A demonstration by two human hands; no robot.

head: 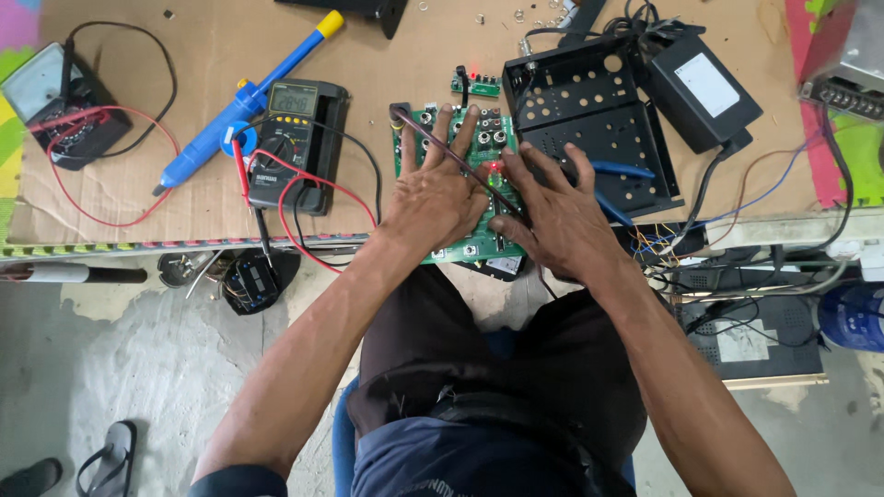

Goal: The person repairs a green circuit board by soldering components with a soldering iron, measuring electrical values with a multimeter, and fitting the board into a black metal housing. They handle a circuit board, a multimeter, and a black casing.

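- The cardboard-covered counter [212, 55] carries everything.
- A black perforated metal chassis [589, 110] sits just right of the board.
- A green circuit board [460, 247] lies at the counter's near edge.
- The left hand [435, 189] presses flat on it, grip released, fingers spread.
- The right hand [557, 216] rests beside it, grip loose, fingertips touching the board.
- A black multimeter [299, 143] lies left.

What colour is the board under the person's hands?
Green. The circuit board shows best in the head view, under the left hand and right hand.

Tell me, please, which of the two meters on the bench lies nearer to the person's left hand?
The dark digital multimeter with yellow trim, just left of the green circuit board under the left hand. The other, a grey-faced meter, sits at the far left edge.
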